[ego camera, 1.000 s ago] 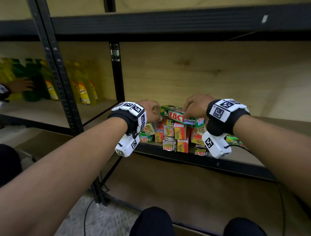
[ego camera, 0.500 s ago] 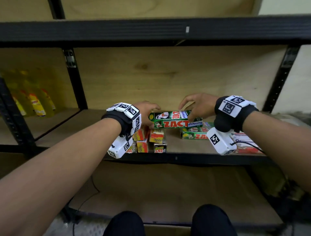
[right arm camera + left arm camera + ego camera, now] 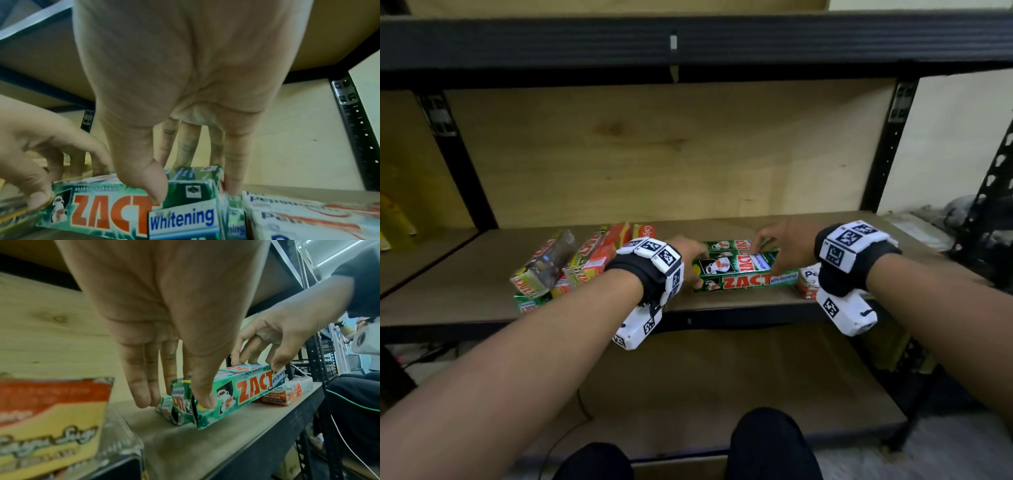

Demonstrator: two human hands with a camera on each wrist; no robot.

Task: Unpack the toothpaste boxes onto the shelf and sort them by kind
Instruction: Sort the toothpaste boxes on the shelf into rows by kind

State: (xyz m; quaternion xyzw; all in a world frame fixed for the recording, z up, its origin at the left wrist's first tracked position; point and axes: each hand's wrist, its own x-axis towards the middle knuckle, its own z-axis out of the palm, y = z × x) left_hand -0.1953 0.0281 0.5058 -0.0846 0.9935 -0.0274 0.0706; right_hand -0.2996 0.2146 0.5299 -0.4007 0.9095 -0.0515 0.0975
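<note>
A green ZACT whitening toothpaste box [image 3: 743,275] lies lengthwise near the shelf's front edge, and both hands hold it. My left hand [image 3: 690,263] pinches its left end, thumb on the front face, fingers behind [image 3: 176,400]. My right hand [image 3: 774,253] pinches the right end the same way [image 3: 193,191]. The box [image 3: 248,388] [image 3: 107,211] looks set down on the shelf board [image 3: 722,301]. Another green ZACT box [image 3: 726,245] lies just behind it. A thin yellow band [image 3: 52,197] shows by the left thumb.
A loose heap of red, orange and yellow toothpaste boxes [image 3: 585,260] sits left of my left wrist [image 3: 51,410]. White and red Pepsodent boxes [image 3: 808,281] [image 3: 308,219] lie against the green box's right end. Black uprights [image 3: 883,144] frame the bay. Another person's arm [image 3: 347,327] shows far right.
Both hands carried the green box rightward away from the heap and lowered it to the shelf beside the other green box. My head turned right with it.
</note>
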